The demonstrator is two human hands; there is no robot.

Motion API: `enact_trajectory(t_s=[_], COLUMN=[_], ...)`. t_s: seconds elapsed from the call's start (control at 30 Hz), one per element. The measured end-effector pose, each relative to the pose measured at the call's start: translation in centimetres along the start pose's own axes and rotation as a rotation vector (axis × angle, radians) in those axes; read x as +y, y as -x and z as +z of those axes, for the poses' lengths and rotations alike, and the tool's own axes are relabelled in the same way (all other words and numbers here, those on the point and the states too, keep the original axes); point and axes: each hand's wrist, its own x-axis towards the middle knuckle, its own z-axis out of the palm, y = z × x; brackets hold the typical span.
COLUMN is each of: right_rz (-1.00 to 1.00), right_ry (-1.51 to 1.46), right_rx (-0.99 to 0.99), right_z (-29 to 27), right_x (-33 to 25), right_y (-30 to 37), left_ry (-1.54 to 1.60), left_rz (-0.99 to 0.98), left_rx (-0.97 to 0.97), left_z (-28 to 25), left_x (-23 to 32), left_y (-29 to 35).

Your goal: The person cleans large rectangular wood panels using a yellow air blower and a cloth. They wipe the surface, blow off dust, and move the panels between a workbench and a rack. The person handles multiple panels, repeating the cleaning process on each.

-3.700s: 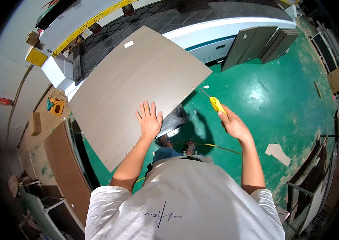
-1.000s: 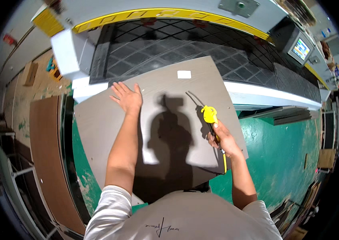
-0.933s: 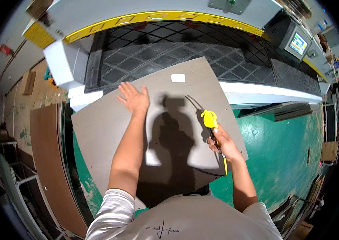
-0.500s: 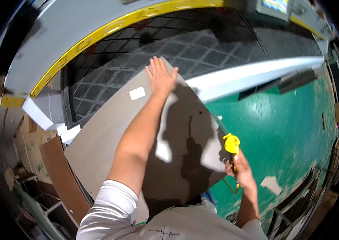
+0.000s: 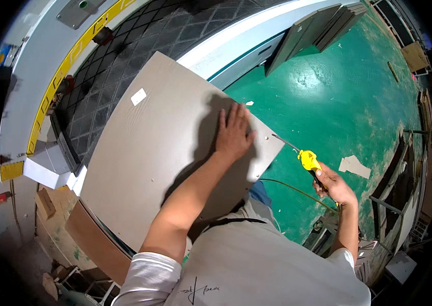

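Note:
A large greyish-beige board (image 5: pixel 139 137) with a small white label (image 5: pixel 138 97) lies in front of me, with small holes near its right edge. My left hand (image 5: pixel 234 133) rests flat on its face near the upper right edge, fingers spread. In my right hand (image 5: pixel 335 185) is a yellow air blow gun (image 5: pixel 309 160), held just off the board's right corner. Its thin nozzle (image 5: pixel 286 143) points up and left toward a hole near that corner. A thin hose (image 5: pixel 297 189) runs to the gun from below the board.
Beyond the board stands a machine with a dark belt (image 5: pixel 175 31) and a yellow strip (image 5: pixel 68 64). Grey panels (image 5: pixel 305 33) lean on its white side. Brown boards (image 5: pixel 96 242) lie at left. A paper scrap (image 5: pixel 354 166) is on the green floor (image 5: pixel 313 112); metal racks (image 5: pixel 394 204) stand right.
The board has turned and shifted relative to the view. My left hand has gone from the far corner to the right edge. The blow gun's nozzle now shows clearly by the corner hole.

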Motion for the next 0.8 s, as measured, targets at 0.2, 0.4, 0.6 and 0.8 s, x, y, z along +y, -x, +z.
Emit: enact_trajectory(t_s=[0.2, 0.4, 0.6, 0.8], right_rz=[-0.018, -0.050, 0.027, 0.064], right_ry=[0.058, 0.188, 0.348, 0.593], right_rx=[0.136, 0.034, -0.122, -0.398], right_z=[0.8, 2.9, 9.7, 21.1], right_x=[6.5, 8.2, 5.4, 2.8], right_y=[5.9, 7.9, 7.3, 7.0], left_ry=[0.016, -0.091, 0.142, 0.097], left_rz=[0.353, 0.274, -0.118, -0.632], left_rx=[-0.073, 0.038, 0.150, 0.231], left_z=[1.5, 2.4, -1.5, -4.8], left_x=[9.1, 8.3, 5.6, 3.8], left_y=[7.0, 15.7, 30.1, 44.9])
